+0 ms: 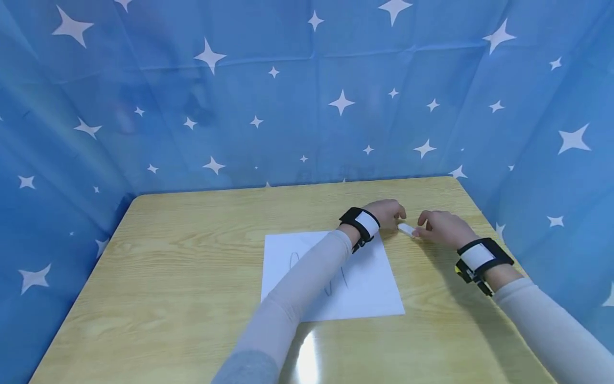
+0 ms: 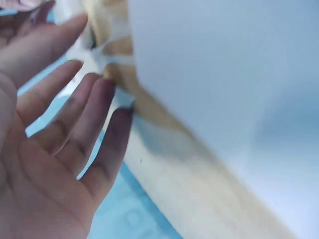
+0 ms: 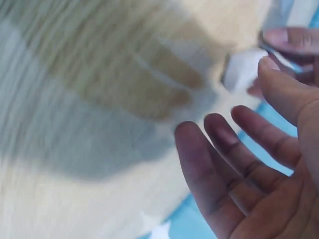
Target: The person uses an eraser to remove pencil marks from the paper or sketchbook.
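Observation:
A small white block that looks like an eraser (image 1: 406,230) is at the right of the paper, between both hands. My right hand (image 1: 446,228) pinches its near end by the thumb; the other right fingers (image 3: 192,144) spread away from it. My left hand (image 1: 385,212) reaches across the paper to the block's far end. In the left wrist view, the left fingers (image 2: 102,94) are loosely extended, with the thumb apart from them. The white sheet of paper (image 1: 364,298) lies under my left forearm and bears dark curved pencil-like lines, partly hidden by the sleeve.
The wood-grain table (image 1: 168,277) extends left of the paper and in front of it. A blue curtain (image 1: 268,96) with white stars hangs behind the table and along both sides. Both wrists wear black straps (image 1: 496,250) with white patches.

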Available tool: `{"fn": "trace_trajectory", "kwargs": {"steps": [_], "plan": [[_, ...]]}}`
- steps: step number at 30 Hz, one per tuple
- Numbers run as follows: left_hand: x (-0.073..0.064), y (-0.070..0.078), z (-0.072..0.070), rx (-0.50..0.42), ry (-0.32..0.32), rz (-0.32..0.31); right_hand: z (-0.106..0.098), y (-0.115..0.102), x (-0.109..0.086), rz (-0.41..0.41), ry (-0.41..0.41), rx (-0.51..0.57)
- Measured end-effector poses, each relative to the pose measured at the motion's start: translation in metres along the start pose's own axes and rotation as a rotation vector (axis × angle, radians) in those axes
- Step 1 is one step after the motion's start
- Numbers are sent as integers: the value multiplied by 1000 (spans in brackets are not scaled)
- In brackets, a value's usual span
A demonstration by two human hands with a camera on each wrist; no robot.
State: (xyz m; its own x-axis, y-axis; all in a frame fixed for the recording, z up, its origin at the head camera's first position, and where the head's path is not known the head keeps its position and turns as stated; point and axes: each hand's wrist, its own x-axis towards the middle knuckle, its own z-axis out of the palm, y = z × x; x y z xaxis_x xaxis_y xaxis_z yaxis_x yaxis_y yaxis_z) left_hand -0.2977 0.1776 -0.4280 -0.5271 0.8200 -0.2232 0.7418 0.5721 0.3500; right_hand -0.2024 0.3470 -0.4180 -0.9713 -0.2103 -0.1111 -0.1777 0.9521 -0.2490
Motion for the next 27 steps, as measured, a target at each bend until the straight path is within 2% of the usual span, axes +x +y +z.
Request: {"fn": "trace_trajectory", "kwargs": {"steps": [4,8,12,16,19,22,27], "plan": [[1,-3,4,-2,68,-2,7,-14,9,2,29,-2],[-9,-5,0,-12,121,5,5,-22,14,-6,38,1],[-25,-3,-23,-24,169,24,-19,-29,14,-23,42,53],[-37,1,-57,-75,238,65,-56,-37,12,-73,110,76],[-45,1,-74,-127,269,88,-76,-46,10,-80,159,87],[-54,-1,-81,-166,264,87,-84,-55,9,-64,154,124],[-70,-9,-84,-184,248,85,-81,-68,10,-72,128,174]]}}
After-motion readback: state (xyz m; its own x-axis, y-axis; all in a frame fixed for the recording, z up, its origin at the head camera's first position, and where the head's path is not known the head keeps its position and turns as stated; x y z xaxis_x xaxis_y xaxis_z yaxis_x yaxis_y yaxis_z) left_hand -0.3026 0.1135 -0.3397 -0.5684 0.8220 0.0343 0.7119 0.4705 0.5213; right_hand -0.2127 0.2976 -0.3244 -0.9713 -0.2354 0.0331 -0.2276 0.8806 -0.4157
